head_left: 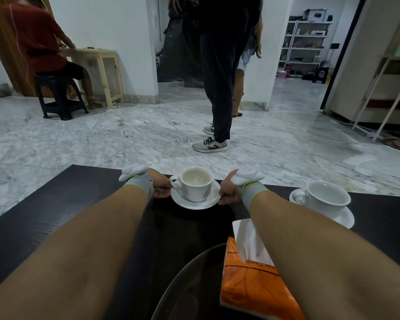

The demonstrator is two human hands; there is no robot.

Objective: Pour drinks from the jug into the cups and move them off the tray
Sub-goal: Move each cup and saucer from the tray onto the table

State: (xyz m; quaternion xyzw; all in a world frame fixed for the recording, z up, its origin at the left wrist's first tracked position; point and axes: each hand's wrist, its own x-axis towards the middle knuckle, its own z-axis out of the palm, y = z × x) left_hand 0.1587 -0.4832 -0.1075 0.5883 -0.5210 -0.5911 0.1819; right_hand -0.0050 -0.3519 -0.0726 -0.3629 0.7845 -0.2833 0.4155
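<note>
**Filled cup set out at the far edge**

I have both hands on one saucer (195,199) at the far edge of the counter (56,204). My left hand (161,187) grips its left rim and my right hand (228,192) grips its right rim, fingers curled under on each side. The cup (195,183) on it is upright, handle to the left, with pale drink inside. A second cup (326,200) sits on its own saucer near the far right edge, well apart from the first; I cannot tell whether it holds any drink. The tray (183,280) lies at the near edge, dark and bare where I can see it, with a tissue pack (252,280) resting across its right side. The jug is out of view.

My main worry is the edge. The saucer sits close to it, and from this angle I cannot tell how much counter lies beyond, so any forward push as I let go could tip it to the floor. If one hand releases before the other, the saucer may tilt and the drink slop. My right forearm hangs over the tissue pack and could drag it on the way back.

There is open counter to the left of the saucer and between the two cups. A person (219,77) stands on the floor just beyond the far edge.
</note>
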